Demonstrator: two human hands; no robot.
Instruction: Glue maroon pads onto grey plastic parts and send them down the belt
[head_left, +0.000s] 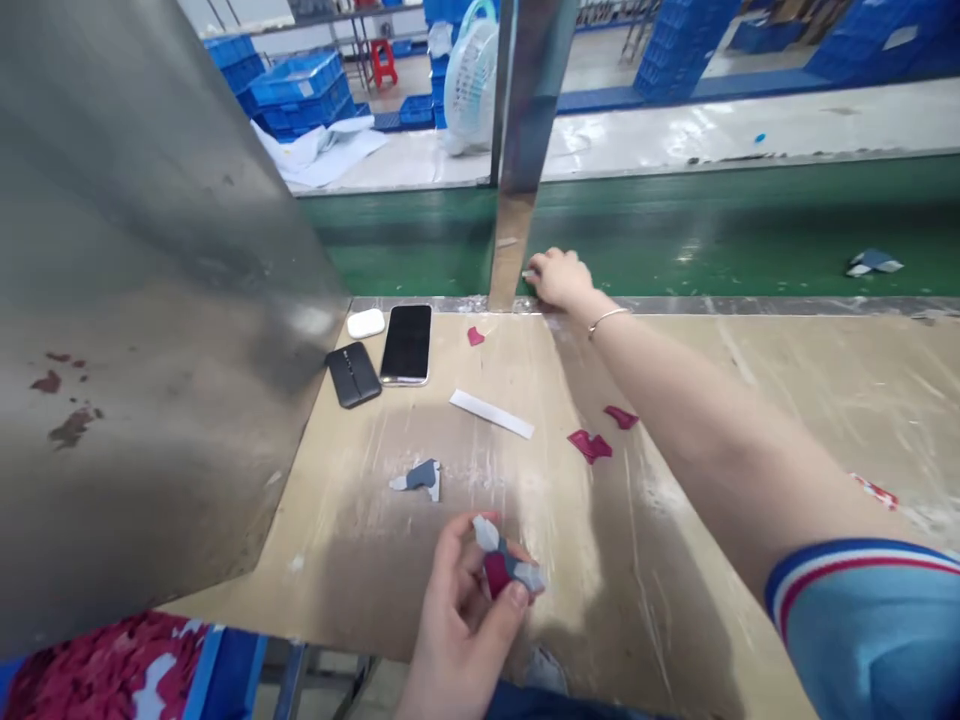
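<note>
My left hand (469, 610), low over the table, pinches a small cut piece with dark grey, crimson and pale grey parts (496, 568) between thumb and fingers. A similar grey piece with pale ends (421, 478) lies just beyond it on the table. My right hand (559, 278) reaches to the edge of the green belt (712, 225), beside the metal post. Its fingers are curled, and a tiny pale bit shows at their tips; what it is I cannot make out. Crimson scraps (590, 446) and a white strip (491, 414) lie between the hands.
A metal post (525, 130) rises at the table's far edge. On the left stands a large metal panel (150, 250). Near it lie a phone (406, 344), a black card-like case (353, 375) and a white case (365, 323). A blue crate (225, 670) holds crimson pieces below.
</note>
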